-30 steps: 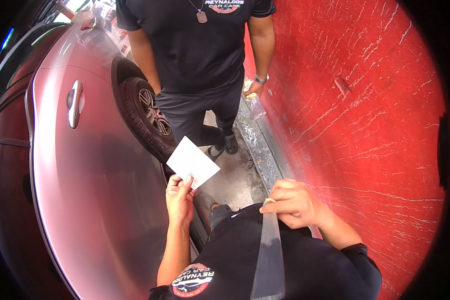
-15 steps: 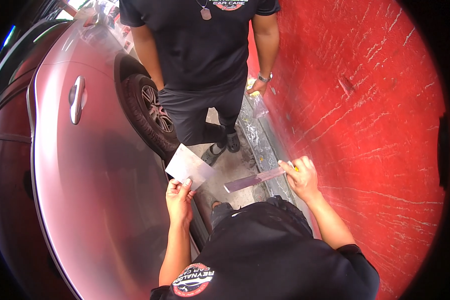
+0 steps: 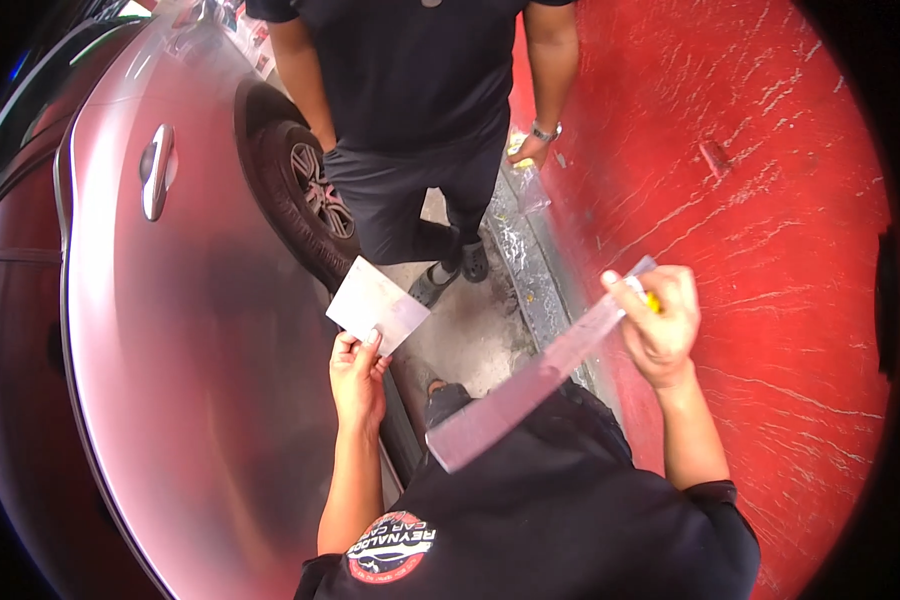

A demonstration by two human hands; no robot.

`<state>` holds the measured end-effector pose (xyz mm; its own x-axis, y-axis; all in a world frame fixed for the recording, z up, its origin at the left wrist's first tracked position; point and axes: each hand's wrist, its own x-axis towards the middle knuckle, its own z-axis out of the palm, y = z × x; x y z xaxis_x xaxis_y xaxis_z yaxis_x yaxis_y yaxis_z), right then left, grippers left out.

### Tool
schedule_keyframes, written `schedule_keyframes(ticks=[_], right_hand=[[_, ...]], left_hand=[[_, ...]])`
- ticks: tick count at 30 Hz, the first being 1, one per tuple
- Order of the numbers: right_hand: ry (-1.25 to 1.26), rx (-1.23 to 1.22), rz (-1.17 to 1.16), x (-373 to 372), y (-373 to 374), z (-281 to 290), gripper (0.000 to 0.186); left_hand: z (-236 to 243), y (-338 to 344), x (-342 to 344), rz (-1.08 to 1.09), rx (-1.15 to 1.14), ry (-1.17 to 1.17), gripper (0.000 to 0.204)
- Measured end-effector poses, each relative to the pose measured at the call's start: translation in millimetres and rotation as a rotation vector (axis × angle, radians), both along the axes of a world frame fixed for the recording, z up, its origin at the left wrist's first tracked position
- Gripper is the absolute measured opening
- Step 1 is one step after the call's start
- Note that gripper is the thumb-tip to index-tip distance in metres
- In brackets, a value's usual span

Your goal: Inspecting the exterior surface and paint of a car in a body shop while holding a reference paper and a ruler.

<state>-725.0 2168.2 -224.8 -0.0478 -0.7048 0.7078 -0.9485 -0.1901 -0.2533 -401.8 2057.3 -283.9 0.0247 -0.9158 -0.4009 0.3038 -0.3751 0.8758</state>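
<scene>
My left hand (image 3: 358,385) pinches the lower corner of a pale, flat, square piece (image 3: 377,302) between thumb and fingers, beside the car. Closed round one end of a long, flat, greyish-pink strip (image 3: 525,390) is my right hand (image 3: 663,330), near the red wall. The strip slants down to the left across the front of my dark shirt, and its far end passes above my fingers. A small yellow thing (image 3: 653,302) shows between the fingers of the right hand; what it is stays hidden. The strip and the square piece are apart.
A shiny pinkish-silver car (image 3: 210,330) with a door handle (image 3: 156,172) and a wheel (image 3: 315,190) fills the left side. The scratched red wall (image 3: 760,250) rises at right, above a grey ledge (image 3: 530,260). Ahead stands another person (image 3: 420,90), a clear bag (image 3: 532,190) by their hand.
My right hand has moved right and up, and the strip has swung closer to my chest, showing more of its length. The left hand still holds the square piece, raised slightly.
</scene>
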Motion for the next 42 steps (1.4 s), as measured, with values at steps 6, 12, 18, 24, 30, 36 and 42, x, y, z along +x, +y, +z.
schedule_keyframes(ticks=[6, 12, 18, 24, 30, 36, 42], right_hand=[[0.016, -0.114, -0.005, -1.8, 2.9, 33.9, 0.052], [-0.026, -0.136, 0.024, 5.9, 7.5, 40.1, 0.049], [-0.082, -0.111, 0.059, 11.1, 8.3, 36.9, 0.046], [-0.208, 0.028, 0.166, 15.5, 7.1, 16.8, 0.049], [-0.605, 0.308, 0.216, 26.6, 8.0, -74.6, 0.024], [-0.817, 0.716, 0.178, 27.0, 21.4, -163.3, 0.026], [-0.695, 0.932, 0.402, 19.0, 20.1, -218.6, 0.022]], left_hand=[[3.1, -0.4, -0.4, -0.031, -0.001, 0.092, 0.015], [6.5, 1.1, 3.1, -0.062, 0.024, 0.241, 0.013], [6.7, 0.6, 3.7, -0.073, -0.015, 0.302, 0.014], [6.7, 0.3, 4.8, -0.109, -0.057, 0.261, 0.025], [4.2, 12.0, 7.8, -0.072, -0.058, 0.229, 0.035], [21.6, 34.8, 26.3, 0.089, -0.099, 0.151, 0.033], [43.9, 84.2, 48.1, 0.223, -0.159, 0.059, 0.034]])
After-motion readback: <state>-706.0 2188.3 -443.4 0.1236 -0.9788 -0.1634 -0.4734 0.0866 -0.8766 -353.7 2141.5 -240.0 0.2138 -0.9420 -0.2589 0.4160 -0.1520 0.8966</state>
